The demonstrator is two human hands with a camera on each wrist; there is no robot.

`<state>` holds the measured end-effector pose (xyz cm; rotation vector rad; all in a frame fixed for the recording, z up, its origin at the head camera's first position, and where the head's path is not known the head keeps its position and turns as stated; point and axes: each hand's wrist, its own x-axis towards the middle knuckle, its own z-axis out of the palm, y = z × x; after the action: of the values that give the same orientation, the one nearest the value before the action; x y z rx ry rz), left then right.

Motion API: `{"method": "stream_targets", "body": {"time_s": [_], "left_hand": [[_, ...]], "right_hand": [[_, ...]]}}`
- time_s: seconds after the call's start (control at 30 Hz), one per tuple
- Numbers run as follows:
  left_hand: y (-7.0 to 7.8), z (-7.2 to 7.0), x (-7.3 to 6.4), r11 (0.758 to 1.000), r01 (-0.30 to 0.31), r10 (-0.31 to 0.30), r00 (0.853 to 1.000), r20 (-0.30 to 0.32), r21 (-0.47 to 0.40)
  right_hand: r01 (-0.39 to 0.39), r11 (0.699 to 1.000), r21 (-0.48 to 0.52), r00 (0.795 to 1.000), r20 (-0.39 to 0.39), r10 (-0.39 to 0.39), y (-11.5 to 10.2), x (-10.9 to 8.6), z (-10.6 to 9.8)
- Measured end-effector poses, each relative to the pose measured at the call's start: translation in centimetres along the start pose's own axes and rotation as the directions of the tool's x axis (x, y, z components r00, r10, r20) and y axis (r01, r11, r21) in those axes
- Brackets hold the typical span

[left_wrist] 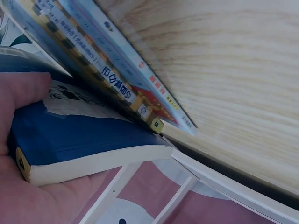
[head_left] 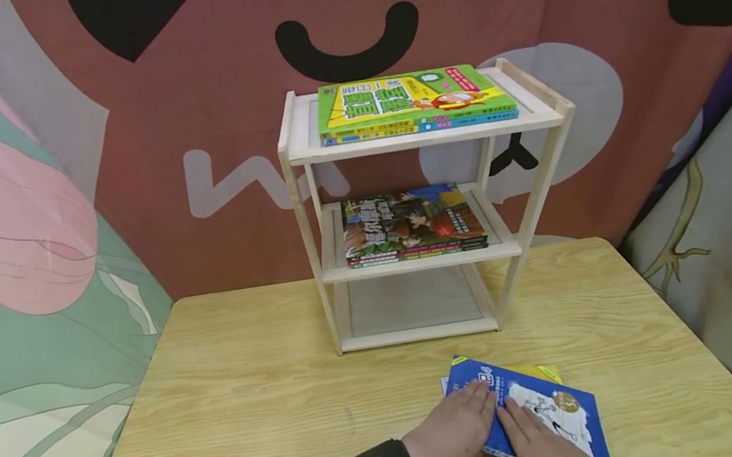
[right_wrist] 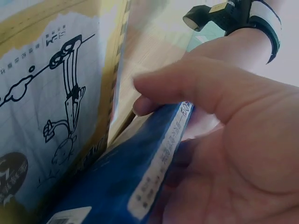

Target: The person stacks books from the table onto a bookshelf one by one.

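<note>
A blue paperback book [head_left: 582, 411] with a white line drawing on its cover is held at an angle above a small pile near the table's front. My left hand [head_left: 452, 434] grips it, the thumb on one cover and the fingers under the other in the left wrist view. My right hand [head_left: 552, 451] holds the same book beside the left; in the right wrist view its thumb and fingers lie about the spine [right_wrist: 159, 161]. Under it are a yellow book [right_wrist: 108, 74] with a line drawing and a light-blue book [left_wrist: 159, 91].
Behind stands a three-tier white wooden rack [head_left: 302, 190]. Green and yellow books [head_left: 414, 103] lie on its top shelf, dark-covered books [head_left: 408, 223] on the middle one. The bottom shelf [head_left: 414, 302] shows bare board. Printed curtains [head_left: 211, 109] hang around the wooden table [head_left: 240, 384].
</note>
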<state>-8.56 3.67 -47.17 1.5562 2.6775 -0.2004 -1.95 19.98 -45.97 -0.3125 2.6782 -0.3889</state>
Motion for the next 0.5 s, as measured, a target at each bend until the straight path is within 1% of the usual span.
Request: {"method": "stream_targets", "body": {"time_s": [0.07, 0.1, 0.2, 0.33, 0.5], "left_hand": [[0.0, -0.1, -0.1, 1.0, 0.007, -0.007, 1.0, 0.0, -0.008], [-0.1, -0.1, -0.1, 1.0, 0.011, -0.011, 1.0, 0.0, -0.008], [-0.2, -0.3, -0.2, 0.999, 0.027, -0.027, 1.0, 0.007, -0.021], [-0.2, -0.6, -0.3, 0.999, 0.048, -0.048, 0.999, 0.011, -0.025], [-0.1, -0.7, -0.4, 0.998, 0.069, -0.07, 0.997, -0.015, -0.007]], "right_hand": [[-0.037, 0.999, -0.01, 0.999, -0.017, 0.037, 0.3, -0.1, 0.2], [-0.067, 0.998, -0.015, 0.998, -0.017, 0.067, 0.5, -0.1, 0.2], [-0.114, 0.993, -0.043, 0.993, -0.022, 0.113, 1.1, -0.2, 0.3], [-0.128, 0.99, -0.062, 0.992, -0.023, 0.127, 1.8, -0.1, 0.5], [-0.117, 0.99, -0.082, 0.992, -0.05, 0.113, 2.3, 0.0, 0.6]]}}
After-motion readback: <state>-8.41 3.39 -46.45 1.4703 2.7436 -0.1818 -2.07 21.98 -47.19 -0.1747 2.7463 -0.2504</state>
